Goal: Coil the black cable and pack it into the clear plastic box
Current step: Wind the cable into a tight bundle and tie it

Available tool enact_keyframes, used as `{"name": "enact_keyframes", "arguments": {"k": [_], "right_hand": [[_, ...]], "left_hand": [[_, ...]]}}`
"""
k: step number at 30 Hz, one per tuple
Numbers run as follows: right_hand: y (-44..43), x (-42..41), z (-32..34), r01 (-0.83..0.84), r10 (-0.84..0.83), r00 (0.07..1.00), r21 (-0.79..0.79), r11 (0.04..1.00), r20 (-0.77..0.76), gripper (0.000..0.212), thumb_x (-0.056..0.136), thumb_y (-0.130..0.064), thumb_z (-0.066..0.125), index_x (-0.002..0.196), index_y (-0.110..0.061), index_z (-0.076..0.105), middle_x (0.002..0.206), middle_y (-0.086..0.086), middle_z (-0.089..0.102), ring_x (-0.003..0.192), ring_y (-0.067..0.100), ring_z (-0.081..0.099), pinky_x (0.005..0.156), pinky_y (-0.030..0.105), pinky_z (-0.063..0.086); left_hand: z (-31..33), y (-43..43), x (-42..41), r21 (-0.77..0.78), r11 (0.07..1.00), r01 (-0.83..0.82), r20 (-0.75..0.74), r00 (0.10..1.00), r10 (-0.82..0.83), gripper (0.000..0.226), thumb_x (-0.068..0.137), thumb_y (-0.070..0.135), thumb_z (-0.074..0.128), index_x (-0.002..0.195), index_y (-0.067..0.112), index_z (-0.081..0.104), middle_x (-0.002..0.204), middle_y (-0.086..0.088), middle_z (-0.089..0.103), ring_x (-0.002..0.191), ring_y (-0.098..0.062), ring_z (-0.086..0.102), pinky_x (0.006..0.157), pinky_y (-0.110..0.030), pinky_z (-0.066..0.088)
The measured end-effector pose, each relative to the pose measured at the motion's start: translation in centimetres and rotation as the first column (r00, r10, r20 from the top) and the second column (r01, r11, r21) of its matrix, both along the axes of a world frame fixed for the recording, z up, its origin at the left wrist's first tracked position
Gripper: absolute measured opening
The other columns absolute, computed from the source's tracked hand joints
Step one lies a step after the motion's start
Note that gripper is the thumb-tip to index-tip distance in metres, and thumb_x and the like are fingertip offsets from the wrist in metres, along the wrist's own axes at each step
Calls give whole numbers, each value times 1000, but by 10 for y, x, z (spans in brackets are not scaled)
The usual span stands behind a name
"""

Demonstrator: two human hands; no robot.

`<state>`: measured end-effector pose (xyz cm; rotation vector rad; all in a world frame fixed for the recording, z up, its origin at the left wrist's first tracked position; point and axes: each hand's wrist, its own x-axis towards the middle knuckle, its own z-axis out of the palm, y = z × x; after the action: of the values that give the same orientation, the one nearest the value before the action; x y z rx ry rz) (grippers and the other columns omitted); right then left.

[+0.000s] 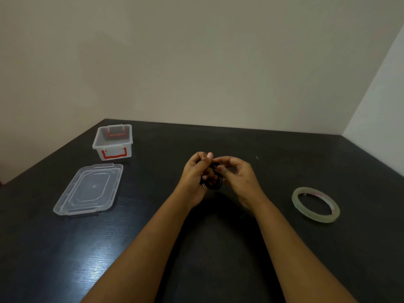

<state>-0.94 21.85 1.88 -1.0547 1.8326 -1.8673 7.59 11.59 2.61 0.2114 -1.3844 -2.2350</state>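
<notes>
Dark tabletop (153,248) against a plain wall carries everything, and above its middle you hold the black cable (215,182) as a small bundle of loops, your left hand (195,176) clenched around it with a metal plug tip poking out below, your right hand (237,173) pinching at the loops with its fingertips. You look to be finishing the coil, so your next move calls for keeping the loops tight and carrying them left to the clear plastic box (112,142), which stands open, its lid (88,189) lying just in front and the tape roll (316,204) well apart on your right.
</notes>
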Motion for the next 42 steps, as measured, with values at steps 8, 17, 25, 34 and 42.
{"name": "enact_keyframes", "arguments": {"k": [8,17,25,34,42], "right_hand": [[-2,-5,-5,143,-122,970,90,986,-209,25,91,-5,57,103,-22,70,108,2,64,99,10,64,85,26,56],[-1,-4,-3,236,-133,859,151,960,-495,24,89,-2,59,104,-17,70,90,-8,53,83,4,57,72,3,44],[0,-1,1,220,-86,821,173,960,-565,25,92,-3,55,111,-13,68,97,-5,52,85,0,54,73,5,42],[1,-1,-1,230,-183,903,78,970,-389,24,89,-4,59,106,-20,64,91,0,62,86,11,64,78,22,55],[6,-3,3,248,-215,880,25,968,-424,21,88,-5,62,103,-20,61,87,-9,61,85,-7,59,75,7,49]], "left_hand": [[-11,-13,-3,-222,975,-8,135,990,39,32,91,13,56,63,19,41,60,3,52,58,-9,56,61,-27,51],[-6,-30,3,-514,833,206,410,912,28,36,87,7,61,61,18,39,63,-2,50,60,-11,58,59,-25,44],[-5,-21,2,-885,440,149,280,927,250,25,91,25,56,114,22,45,104,-6,64,91,-14,61,77,-27,51],[-11,-18,-4,-983,95,157,183,881,437,18,99,26,39,105,15,52,105,-6,58,88,-21,56,76,-37,48],[-13,-22,-4,-964,36,263,236,789,568,15,100,29,34,94,18,43,84,-1,50,73,-18,51,68,-36,46]]}}
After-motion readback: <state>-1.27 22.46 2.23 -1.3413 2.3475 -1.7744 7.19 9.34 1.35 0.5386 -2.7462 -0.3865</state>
